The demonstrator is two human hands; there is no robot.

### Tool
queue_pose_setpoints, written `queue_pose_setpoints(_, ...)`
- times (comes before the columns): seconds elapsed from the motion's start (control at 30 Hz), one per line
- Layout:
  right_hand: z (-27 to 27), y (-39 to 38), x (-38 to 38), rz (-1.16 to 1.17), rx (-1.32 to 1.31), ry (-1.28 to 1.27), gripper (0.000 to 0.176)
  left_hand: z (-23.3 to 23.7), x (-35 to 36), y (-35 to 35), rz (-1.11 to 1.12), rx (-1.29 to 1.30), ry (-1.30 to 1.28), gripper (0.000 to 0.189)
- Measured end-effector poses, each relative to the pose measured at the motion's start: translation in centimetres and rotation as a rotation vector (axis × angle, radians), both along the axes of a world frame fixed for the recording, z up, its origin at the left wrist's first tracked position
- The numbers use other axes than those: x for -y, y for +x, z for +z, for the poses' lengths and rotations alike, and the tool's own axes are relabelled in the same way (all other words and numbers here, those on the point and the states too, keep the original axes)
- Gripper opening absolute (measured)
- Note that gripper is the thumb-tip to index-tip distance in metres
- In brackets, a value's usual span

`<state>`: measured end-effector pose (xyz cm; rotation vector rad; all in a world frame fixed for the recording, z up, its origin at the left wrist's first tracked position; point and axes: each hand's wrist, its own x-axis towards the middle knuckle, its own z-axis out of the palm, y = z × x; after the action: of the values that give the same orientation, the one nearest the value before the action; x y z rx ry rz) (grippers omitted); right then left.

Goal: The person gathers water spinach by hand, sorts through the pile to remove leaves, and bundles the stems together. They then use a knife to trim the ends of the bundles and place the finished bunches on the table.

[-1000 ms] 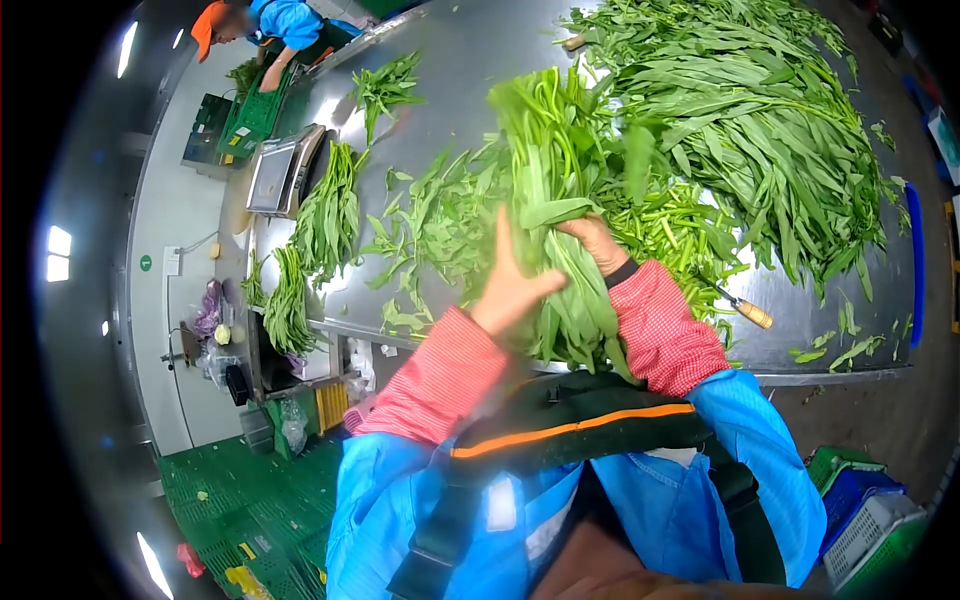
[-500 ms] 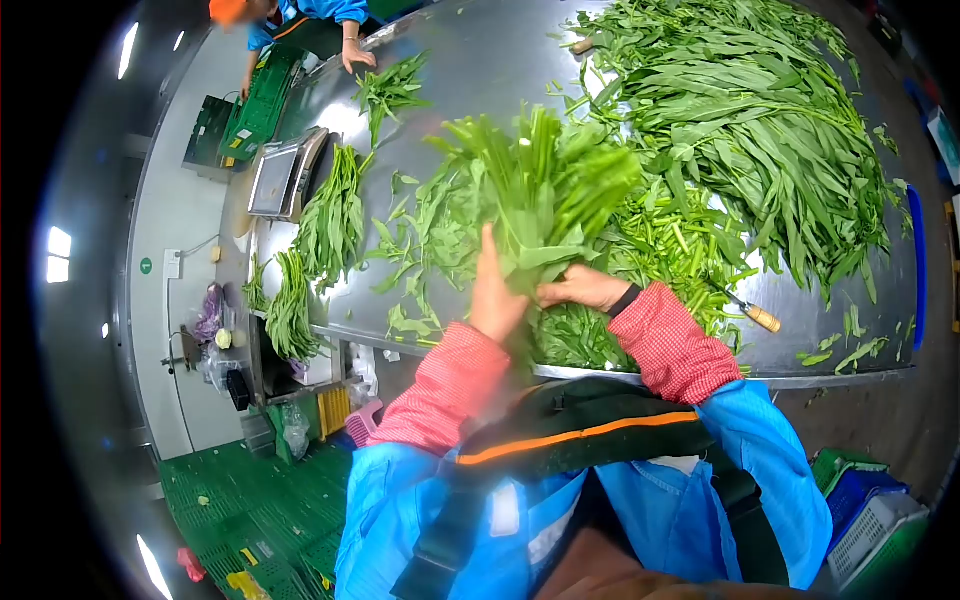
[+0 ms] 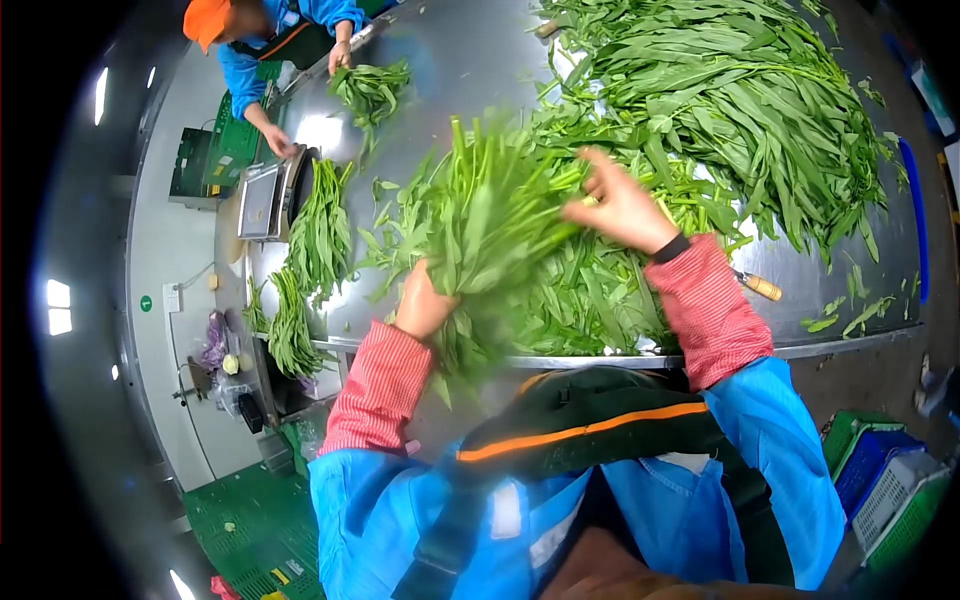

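Leafy bunch (image 3: 485,225) in left hand (image 3: 425,302), green crate (image 3: 231,148) near co-worker (image 3: 268,38)

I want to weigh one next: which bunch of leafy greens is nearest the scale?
The long bunch just right of the scale; another bunch, below it, droops over the table's near edge.

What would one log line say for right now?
left hand: grips leafy-greens bunch | right hand: at stems | wooden-handled tool: on metal table
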<state>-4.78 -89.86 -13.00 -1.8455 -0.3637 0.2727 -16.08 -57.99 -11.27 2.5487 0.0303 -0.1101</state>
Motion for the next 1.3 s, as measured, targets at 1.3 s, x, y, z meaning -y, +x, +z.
queue_pose_setpoints(1.3,-0.4,3.2,5.4,0.076,-0.31,0.689,0.021,6.4,-1.9,-3.8,0.183,-0.528,-0.683,0.064)
